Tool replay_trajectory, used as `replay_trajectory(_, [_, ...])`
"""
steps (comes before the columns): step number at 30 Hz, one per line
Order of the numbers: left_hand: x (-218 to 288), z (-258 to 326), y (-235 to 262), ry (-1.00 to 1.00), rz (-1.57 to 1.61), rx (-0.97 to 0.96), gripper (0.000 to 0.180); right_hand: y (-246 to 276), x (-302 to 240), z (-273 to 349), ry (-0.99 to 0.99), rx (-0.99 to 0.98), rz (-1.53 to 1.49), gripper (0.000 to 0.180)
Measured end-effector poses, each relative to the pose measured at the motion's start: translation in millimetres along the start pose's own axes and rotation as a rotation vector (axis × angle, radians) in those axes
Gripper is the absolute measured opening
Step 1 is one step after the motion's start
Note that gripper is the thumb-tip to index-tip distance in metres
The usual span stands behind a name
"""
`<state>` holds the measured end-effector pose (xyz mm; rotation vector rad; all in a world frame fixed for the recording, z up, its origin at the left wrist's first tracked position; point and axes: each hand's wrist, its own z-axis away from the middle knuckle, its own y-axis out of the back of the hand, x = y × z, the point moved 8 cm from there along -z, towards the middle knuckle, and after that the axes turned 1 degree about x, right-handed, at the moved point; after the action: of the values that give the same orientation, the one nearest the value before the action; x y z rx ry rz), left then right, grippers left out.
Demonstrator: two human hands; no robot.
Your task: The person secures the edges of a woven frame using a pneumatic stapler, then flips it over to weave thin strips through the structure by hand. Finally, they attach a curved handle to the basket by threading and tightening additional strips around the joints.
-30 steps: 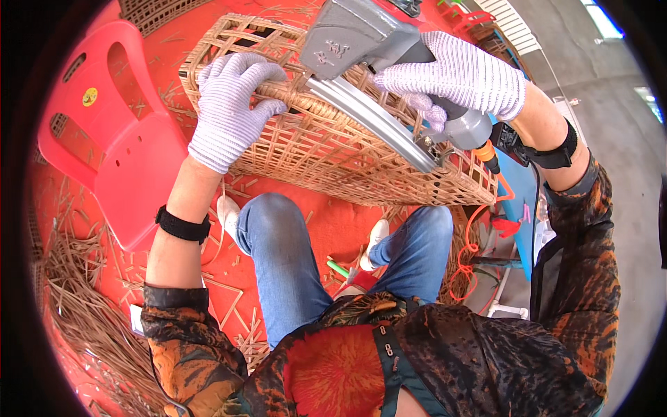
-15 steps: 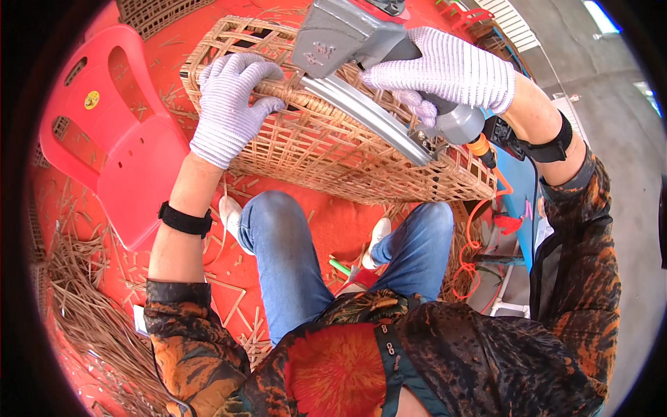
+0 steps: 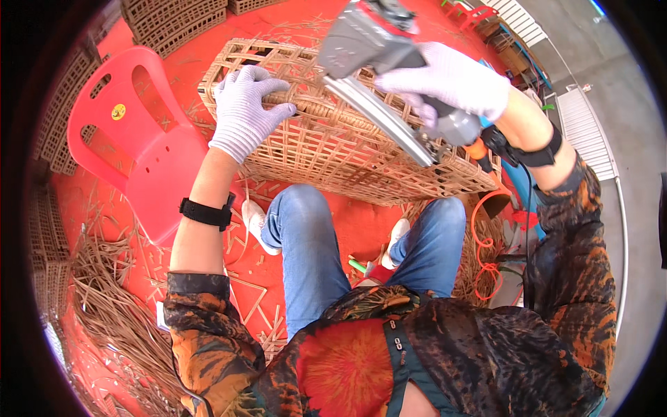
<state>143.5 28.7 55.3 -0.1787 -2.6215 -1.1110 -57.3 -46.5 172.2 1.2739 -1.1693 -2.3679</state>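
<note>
Lifted higher since earlier, grey pneumatic staple gun (image 3: 375,62) is being gripped by gloved right hand (image 3: 451,80) at upper centre; gloved left hand (image 3: 244,111) is clamping woven bamboo basket (image 3: 333,139) rim, best kept clear of the nose.

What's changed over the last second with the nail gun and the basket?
The right hand has swung the grey nail gun along the woven basket, so it sits further toward the far rim, nose pointing away; the grip itself is unchanged. The left hand stays clamped on the basket's near rim. Nothing was picked up or released. The basket, the red plastic chair and the loose strips on the floor lie as before.
</note>
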Motion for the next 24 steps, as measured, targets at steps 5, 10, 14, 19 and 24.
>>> replay_trajectory(5, [-7, -3, -2, 0.065, 0.083, -0.024, 0.035, 33, 23, 67, 0.028, 0.179, -0.106, 0.037])
replay_trajectory(10, [-14, -4, -4, 0.037, 0.157, -0.110, 0.035, 49, 57, 102, -0.103, 0.270, -0.098, 0.036])
replay_trajectory(14, [-15, -1, -6, -0.006, 0.053, -0.121, 0.036, 57, 73, 128, -0.035, 0.304, -0.171, 0.033])
replay_trajectory(19, [-12, 1, -2, 0.185, 0.243, -0.026, 0.032, 77, 112, 164, -0.113, 0.389, -0.279, 0.027])
replay_trajectory(24, [26, -34, 21, -0.085, -0.365, 0.170, 0.032, 85, 133, 198, -0.127, 0.510, -0.172, 0.029])
